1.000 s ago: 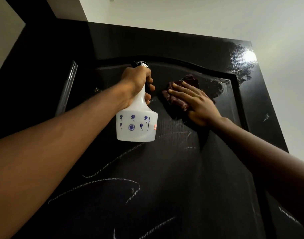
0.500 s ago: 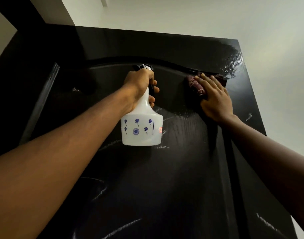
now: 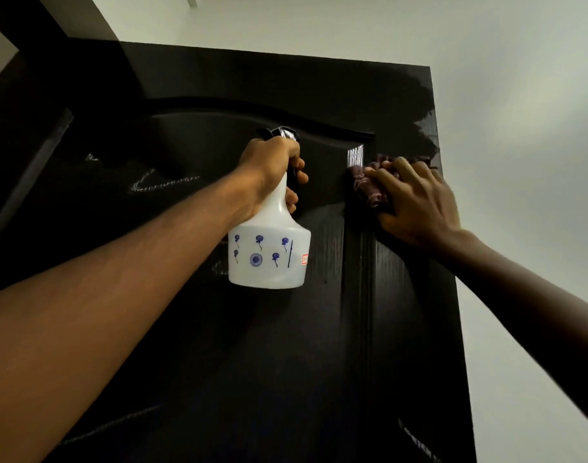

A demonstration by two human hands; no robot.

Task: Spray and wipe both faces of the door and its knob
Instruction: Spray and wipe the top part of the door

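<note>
Door point(image 3: 319, 362), right edge: right hand point(image 3: 419, 208), fingers laid flat, presses cloth point(image 3: 366, 188) there; left hand point(image 3: 269, 168), curled round bottle point(image 3: 269, 255), sits leftward

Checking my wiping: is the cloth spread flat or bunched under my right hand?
Bunched: the cloth shows crumpled folds beside the right hand pressing it on the door.

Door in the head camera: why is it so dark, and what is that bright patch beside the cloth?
Head view: dim light leaves the black door nearly featureless; the bright patch is glare on its glossy surface, just left of the cloth; the wide lens tilts its edges; the bottle is sharp.
</note>
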